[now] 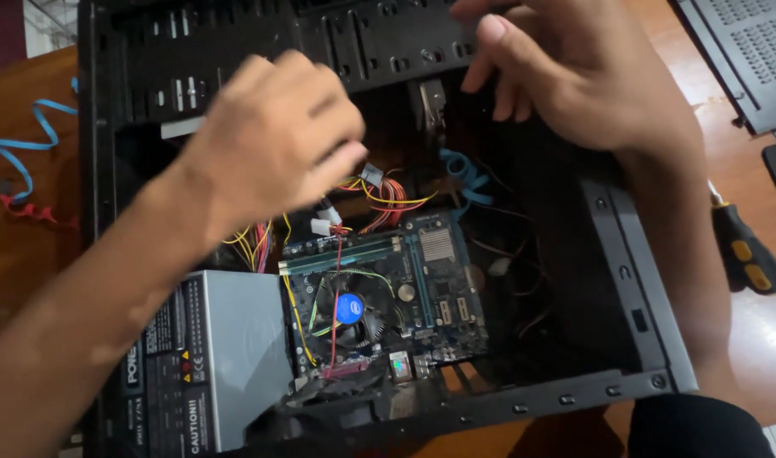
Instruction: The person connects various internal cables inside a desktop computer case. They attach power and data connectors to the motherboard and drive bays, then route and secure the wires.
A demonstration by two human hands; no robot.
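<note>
Inside black metal case (625,254): left hand (273,140) pinching white plastic connector (371,174), right hand (566,72) loosely spread, empty.

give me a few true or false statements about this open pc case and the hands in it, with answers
1. The left hand is over the coloured wires inside the case. True.
2. The screwdriver is in the right hand. False: it lies on the table, right of the case.
3. A grey power supply sits left of the motherboard. True.
4. The blue cable left of the case is plugged into the motherboard. False: it lies loose on the table.
5. The side panel is on. False: the case is open.
</note>
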